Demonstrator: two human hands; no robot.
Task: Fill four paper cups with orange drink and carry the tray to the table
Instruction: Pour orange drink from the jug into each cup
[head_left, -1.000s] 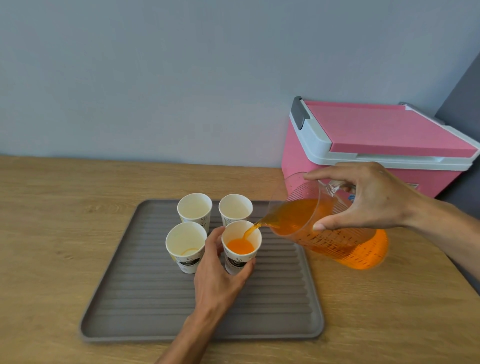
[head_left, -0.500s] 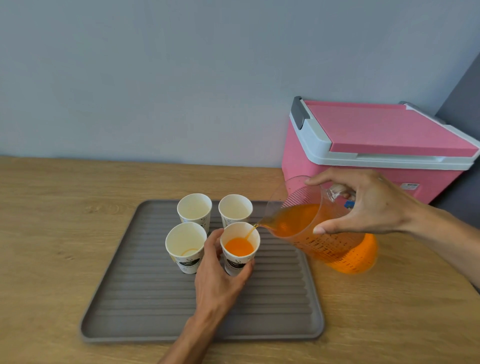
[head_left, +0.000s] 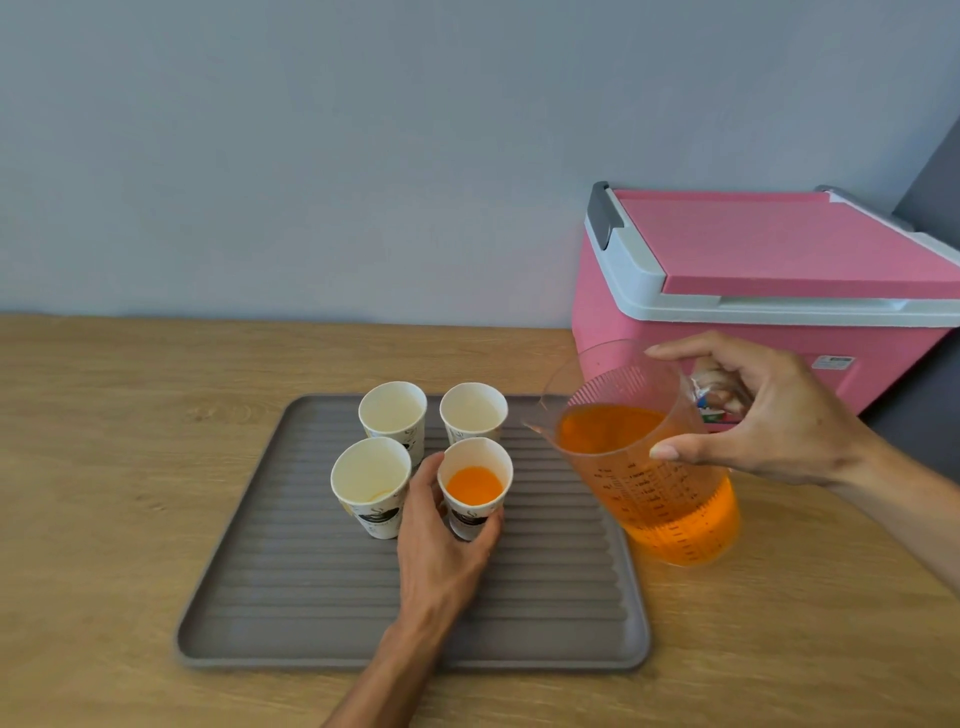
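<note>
The wooden bench (head_left: 130, 415) holds a pink cooler (head_left: 753, 291) at the back and a grey tray (head_left: 545, 613) in front. The right hand (head_left: 769, 415) has its grip wrapped around a clear jug (head_left: 649, 467) of orange drink, held just beside the tray with no drink running out. 4 paper cups stand close together on the tray. The left hand (head_left: 441, 551) curls its grip around the front right cup (head_left: 475, 486), which has drink in it. The other 3 look empty, so 3 pours and the carry are left.

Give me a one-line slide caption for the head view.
Left hand steadies the one filled paper cup on the tray; right hand holds the pitcher of orange drink.
</note>
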